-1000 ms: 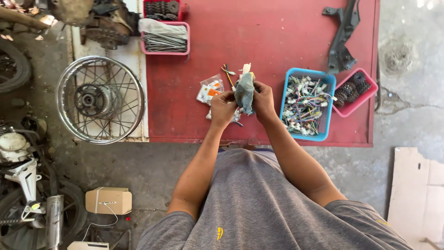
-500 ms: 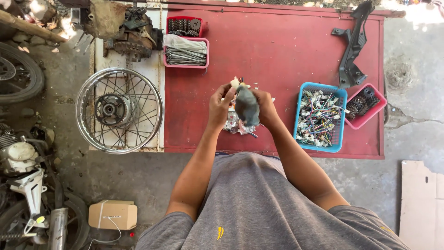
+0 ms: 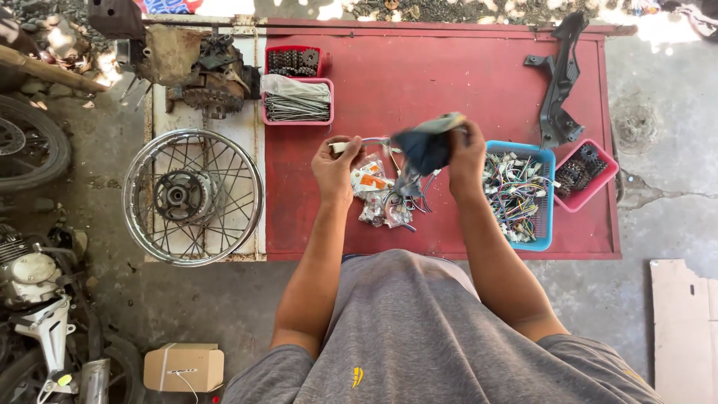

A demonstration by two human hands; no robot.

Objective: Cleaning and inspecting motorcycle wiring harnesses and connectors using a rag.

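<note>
My left hand (image 3: 336, 168) grips a small pale-handled metal part (image 3: 357, 143) above the red table (image 3: 419, 75). My right hand (image 3: 465, 155) holds a crumpled dark blue-grey cloth (image 3: 425, 146) just right of that part. Under both hands lies a small pile of packets with orange labels and loose metal bits (image 3: 381, 196). The two hands are a short way apart, with the part's thin metal end reaching toward the cloth.
A blue basket of coloured wires (image 3: 517, 193) and a pink basket of dark sprockets (image 3: 583, 173) stand at right. A pink tray of spokes (image 3: 298, 101) and a black bracket (image 3: 559, 78) lie at the back. A spoked wheel (image 3: 193, 197) and an engine (image 3: 202, 71) rest at left.
My hands have drawn apart: the left now holds the small part off to the left, while the right keeps the cloth. The camera view has shifted closer over the table.
</note>
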